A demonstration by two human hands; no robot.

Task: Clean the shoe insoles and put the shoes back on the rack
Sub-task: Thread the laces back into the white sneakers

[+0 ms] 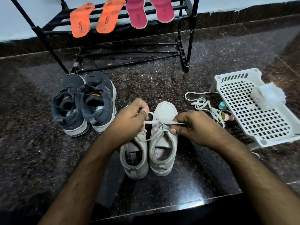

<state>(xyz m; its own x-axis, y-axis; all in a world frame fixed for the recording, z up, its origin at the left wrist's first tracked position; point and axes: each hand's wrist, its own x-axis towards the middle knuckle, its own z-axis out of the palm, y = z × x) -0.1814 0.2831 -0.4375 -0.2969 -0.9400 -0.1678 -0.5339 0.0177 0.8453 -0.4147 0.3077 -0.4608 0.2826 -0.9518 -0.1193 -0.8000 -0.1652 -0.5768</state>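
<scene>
Left hand (132,117): fingers curled, grip pinching one end of the lace (155,122).
Right hand (191,125): grip pinching the other end, pulled sideways.
White shoes (164,143): side by side on the floor (162,82); lace belongs to the right one.
Dark shoes (82,103): left, near the rack (186,46).
Insoles: orange pair (92,20) and pink pair (147,12) draped on the rack.
Loose lace (204,103): beside the white basket (253,114).

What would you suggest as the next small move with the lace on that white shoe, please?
Probably draw both ends apart to snug the crossing: the left hand and right hand each pinch an end of the lace, crossed loosely over the right white shoe.
</scene>
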